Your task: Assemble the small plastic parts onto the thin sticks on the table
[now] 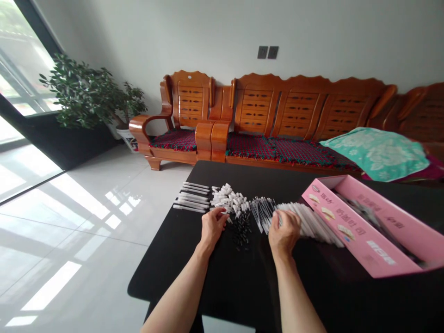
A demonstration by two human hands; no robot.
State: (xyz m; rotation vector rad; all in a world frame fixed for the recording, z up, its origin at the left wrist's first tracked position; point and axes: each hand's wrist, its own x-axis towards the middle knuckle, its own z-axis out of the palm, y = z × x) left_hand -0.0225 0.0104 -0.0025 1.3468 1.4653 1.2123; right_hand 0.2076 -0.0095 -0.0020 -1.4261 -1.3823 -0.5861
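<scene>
My left hand (212,227) is at the near left edge of a pile of white pen caps (229,196), its thumb and fingers closed together; whatever is between them is too small to make out. Just right of it lies a scatter of small black plugs (242,231). My right hand (284,230) is curled over the left end of a row of translucent white pen barrels (314,224), and what its fingers hold is hidden. Dark pen refills (262,210) lie fanned out between the two hands. Several capped pens (190,202) lie side by side at the table's left edge.
A pink open box (357,231) with printed sides stands right of the barrels on the black table (166,259). Behind are a wooden sofa (294,108) and a wooden armchair (189,104). A teal cloth (378,155) lies on the sofa; a potted plant (90,95) stands left.
</scene>
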